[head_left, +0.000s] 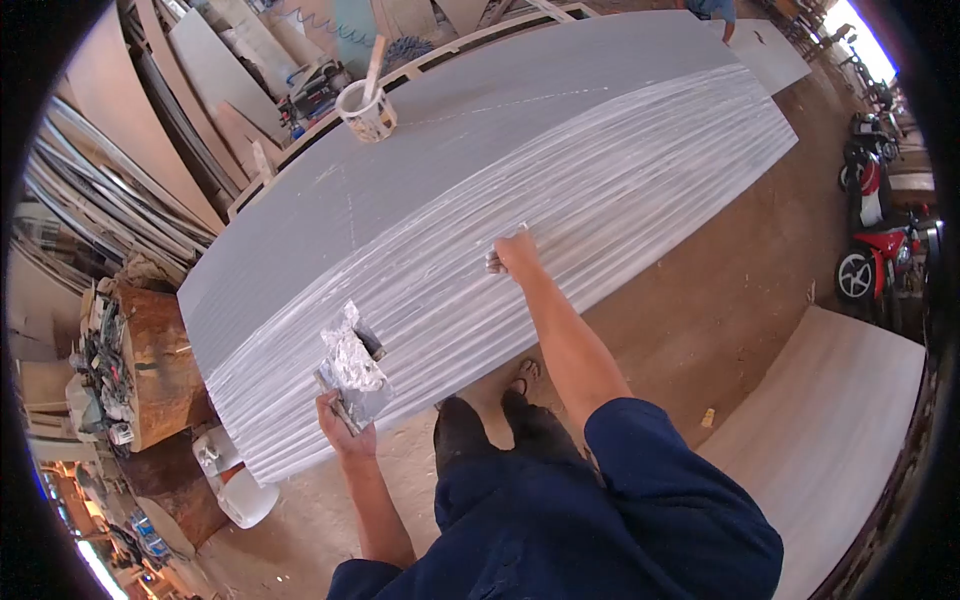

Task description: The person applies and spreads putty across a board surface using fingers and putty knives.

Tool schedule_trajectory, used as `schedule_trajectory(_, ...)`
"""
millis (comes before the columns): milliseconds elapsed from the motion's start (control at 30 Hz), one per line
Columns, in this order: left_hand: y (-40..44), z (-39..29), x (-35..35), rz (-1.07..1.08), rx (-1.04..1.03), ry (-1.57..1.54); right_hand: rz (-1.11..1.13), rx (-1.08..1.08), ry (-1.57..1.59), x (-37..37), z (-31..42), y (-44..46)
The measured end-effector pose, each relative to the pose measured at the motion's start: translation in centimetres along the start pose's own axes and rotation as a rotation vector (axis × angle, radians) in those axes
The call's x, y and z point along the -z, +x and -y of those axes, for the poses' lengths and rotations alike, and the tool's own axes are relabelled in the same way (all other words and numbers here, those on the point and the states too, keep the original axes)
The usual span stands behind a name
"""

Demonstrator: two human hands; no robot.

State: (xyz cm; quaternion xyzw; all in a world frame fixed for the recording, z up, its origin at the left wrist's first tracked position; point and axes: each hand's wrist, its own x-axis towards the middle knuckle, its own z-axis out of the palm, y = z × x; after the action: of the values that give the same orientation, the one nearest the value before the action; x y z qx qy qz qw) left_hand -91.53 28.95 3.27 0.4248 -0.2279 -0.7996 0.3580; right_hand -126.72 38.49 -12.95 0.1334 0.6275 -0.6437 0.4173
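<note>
My left hand point(347, 428) grips a flat metal putty plate point(372, 403) by its near edge. A thick lump of white putty point(352, 362) lies on this plate, above the left part of the panel. Farther right, my right hand point(515, 253) is closed in a fist against the ridged strip of a large grey panel point(490, 90). A small pale edge shows by its knuckles, but what the fingers hold is hidden. White smears run along the ridges point(640, 160) on both sides of that hand.
A white bucket point(366, 113) with a wooden stick point(376, 66) stands on the panel's far side. Sheets and strips lean at left beside a wood block point(165, 365). Motorcycles point(880, 255) are parked right, near a pale sheet point(820, 440). Another person's arm point(728, 30) shows at the far end.
</note>
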Motion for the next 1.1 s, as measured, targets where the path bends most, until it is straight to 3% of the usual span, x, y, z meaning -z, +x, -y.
schedule_trajectory(300, 3.0, -7.9, 8.5, 0.011, 0.07, -0.031, -0.098, -0.013, -0.113, -8.4, -5.2, -4.2)
schedule_trajectory(467, 5.5, -15.0, 13.1, 0.04, 0.104, -0.028, -0.152, -0.051, -0.01, -13.7, -9.2, -5.8)
schedule_trajectory(633, 8.7, -21.8, 18.0, 0.04, 0.132, 0.037, -0.205, 0.041, -0.078, -18.2, -12.7, -8.6)
schedule_trajectory(733, 10.9, -24.1, 23.1, 0.096, 0.143, 0.038, -0.21, 0.016, -0.092, -20.0, -15.1, -8.6)
schedule_trajectory(1000, 9.1, -27.0, 27.7, 0.004, 0.091, -0.053, -0.201, -0.003, -0.197, -24.5, -16.5, -11.8)
schedule_trajectory(1100, 8.4, -27.5, 30.7, 0.145, 0.063, -0.068, -0.089, -0.052, -0.385, -25.5, -18.2, -12.2)
